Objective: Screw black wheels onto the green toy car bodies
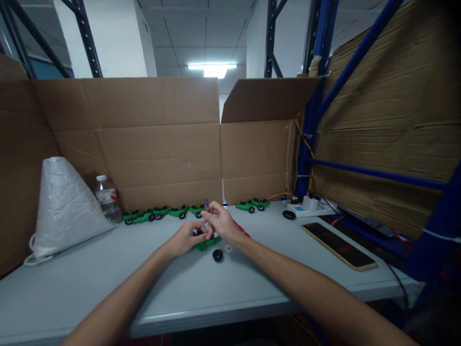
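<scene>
My left hand is closed on a green toy car lying on the table, with a black wheel partly hidden under its fingers. Above the car, my right hand pinches a small screwdriver with a purple handle, held upright; its tip is hidden by the fingers. Just in front of the car lie a loose black wheel and a small white ring. Behind my right wrist a red piece shows in part.
Several green toy cars line the back, before a cardboard wall. A silvery bag and a water bottle stand left. At right are a phone, a power strip with cables, and a black ring.
</scene>
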Tool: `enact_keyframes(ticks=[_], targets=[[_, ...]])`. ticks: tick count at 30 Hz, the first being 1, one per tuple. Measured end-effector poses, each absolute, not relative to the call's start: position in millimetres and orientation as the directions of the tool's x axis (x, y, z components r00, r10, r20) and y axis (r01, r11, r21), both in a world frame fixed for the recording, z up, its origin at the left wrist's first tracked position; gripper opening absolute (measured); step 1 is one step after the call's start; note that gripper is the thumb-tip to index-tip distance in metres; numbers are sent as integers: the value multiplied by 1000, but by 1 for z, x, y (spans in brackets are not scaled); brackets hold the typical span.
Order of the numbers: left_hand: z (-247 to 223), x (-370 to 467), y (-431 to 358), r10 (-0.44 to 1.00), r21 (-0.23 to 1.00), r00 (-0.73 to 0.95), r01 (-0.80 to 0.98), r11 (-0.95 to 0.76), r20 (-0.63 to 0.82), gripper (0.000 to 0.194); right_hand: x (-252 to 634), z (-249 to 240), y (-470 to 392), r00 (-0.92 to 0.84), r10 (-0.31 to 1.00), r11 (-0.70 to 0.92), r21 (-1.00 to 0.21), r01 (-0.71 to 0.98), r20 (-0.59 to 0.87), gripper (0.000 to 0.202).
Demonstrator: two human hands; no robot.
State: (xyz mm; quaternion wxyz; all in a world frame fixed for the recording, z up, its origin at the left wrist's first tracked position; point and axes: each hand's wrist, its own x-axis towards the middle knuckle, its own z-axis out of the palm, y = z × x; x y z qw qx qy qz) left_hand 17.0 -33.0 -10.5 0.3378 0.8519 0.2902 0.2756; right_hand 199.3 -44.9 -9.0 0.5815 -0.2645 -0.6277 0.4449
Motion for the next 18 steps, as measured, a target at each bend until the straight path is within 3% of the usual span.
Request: enact_keyframes(ticks=[6,10,14,18], targets=[[-11,15,-33,723,724,632,357,-590,278,46,207,-3,-46,-300,853,349,-893,-283,428,48],[-12,15,-30,712,741,649,332,-583,269,46,210,-3,-43,-305,826,395,-873,-286,474,55],[-12,12,-27,706,742,658,331,-583,262,48,212,-2,-44,-331,791,465,-857,-222,515,57],[-10,11,-29,704,733,657,334,-593,270,48,216,3,-48,-354,762,563,-825,-53,543,53]])
